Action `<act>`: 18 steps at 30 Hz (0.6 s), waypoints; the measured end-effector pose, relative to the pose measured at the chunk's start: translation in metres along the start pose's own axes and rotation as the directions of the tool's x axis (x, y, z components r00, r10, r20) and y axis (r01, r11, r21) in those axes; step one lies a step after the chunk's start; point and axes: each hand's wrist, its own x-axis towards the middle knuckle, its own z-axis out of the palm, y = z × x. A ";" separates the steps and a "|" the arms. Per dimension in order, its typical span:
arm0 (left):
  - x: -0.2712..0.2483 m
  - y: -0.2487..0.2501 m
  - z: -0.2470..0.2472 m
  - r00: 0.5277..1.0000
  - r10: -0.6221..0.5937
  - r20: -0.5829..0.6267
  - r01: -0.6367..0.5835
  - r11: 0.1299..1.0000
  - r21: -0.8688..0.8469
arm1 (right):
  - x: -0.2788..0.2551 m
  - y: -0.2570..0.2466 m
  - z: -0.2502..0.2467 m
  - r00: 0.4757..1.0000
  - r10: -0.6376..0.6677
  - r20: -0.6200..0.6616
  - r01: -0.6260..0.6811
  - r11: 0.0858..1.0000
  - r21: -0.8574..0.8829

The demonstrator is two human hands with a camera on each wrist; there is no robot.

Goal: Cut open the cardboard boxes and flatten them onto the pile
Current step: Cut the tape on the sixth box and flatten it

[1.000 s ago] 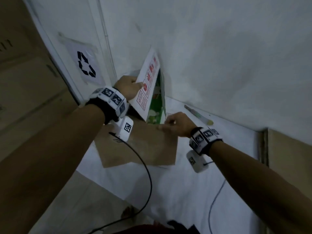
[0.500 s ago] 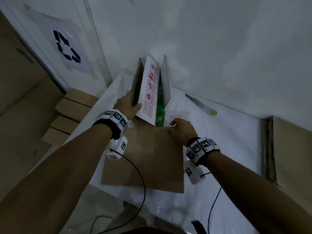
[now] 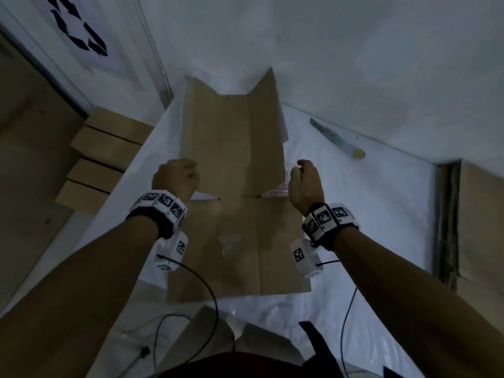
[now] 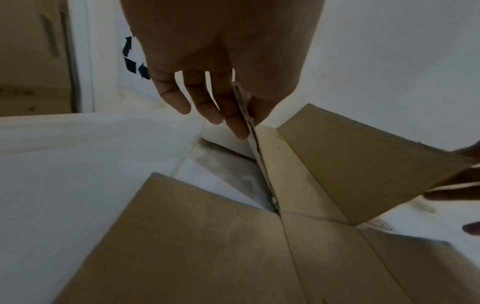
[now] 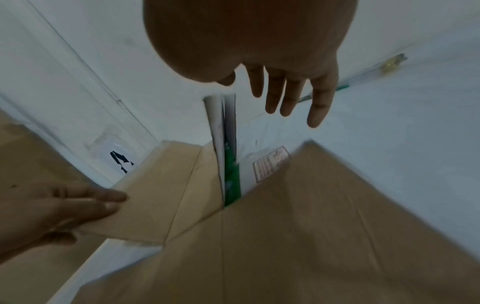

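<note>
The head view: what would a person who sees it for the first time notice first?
First, the big brown cardboard sheet opened out on the white cover in the middle. The left hand pinches its left edge; the right hand hovers open at its right edge. Then the black recycling sign on the wall at top left, and the cutter lying to the right by the wall.

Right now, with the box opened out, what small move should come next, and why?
Probably push the far panels down flat. The cardboard box lies brown side up, but its far part stands raised; the left hand pinches one edge, and the right hand is open beside the other.
</note>
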 end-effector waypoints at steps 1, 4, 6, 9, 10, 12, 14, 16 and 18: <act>-0.003 -0.009 -0.003 1.000 -0.027 -0.006 0.027 0.999 0.019 | 0.001 -0.002 0.004 1.000 -0.014 -0.024 0.015 1.000 0.015; -0.009 -0.034 -0.010 0.994 -0.109 -0.006 0.108 0.982 0.155 | 0.003 -0.011 0.017 0.995 -0.091 -0.040 0.088 0.993 -0.079; -0.011 -0.043 -0.014 0.986 -0.154 0.064 0.126 0.939 0.320 | 0.005 -0.019 0.026 0.983 -0.178 0.050 0.185 0.952 -0.245; -0.002 -0.042 -0.014 0.987 -0.106 0.123 0.046 0.908 0.417 | 0.014 -0.026 0.046 0.903 -0.218 0.370 0.386 0.791 -0.474; 0.004 -0.039 -0.011 0.989 -0.051 0.137 -0.011 0.907 0.421 | 0.019 -0.027 0.054 0.863 -0.177 0.473 0.429 0.751 -0.502; 0.015 -0.031 -0.004 0.979 0.024 0.200 -0.109 0.898 0.425 | 0.024 -0.026 0.070 0.797 -0.051 0.602 0.441 0.730 -0.522; 0.027 -0.018 0.005 0.949 0.038 0.314 -0.179 0.883 0.433 | 0.027 -0.024 0.081 0.780 0.039 0.625 0.412 0.719 -0.560; 0.042 -0.003 0.015 0.939 0.033 0.343 -0.212 0.840 0.500 | 0.031 -0.022 0.088 0.796 0.069 0.602 0.394 0.695 -0.601; 0.058 0.007 0.024 0.941 -0.009 0.338 -0.187 0.819 0.543 | 0.043 -0.021 0.089 0.801 0.085 0.593 0.385 0.686 -0.618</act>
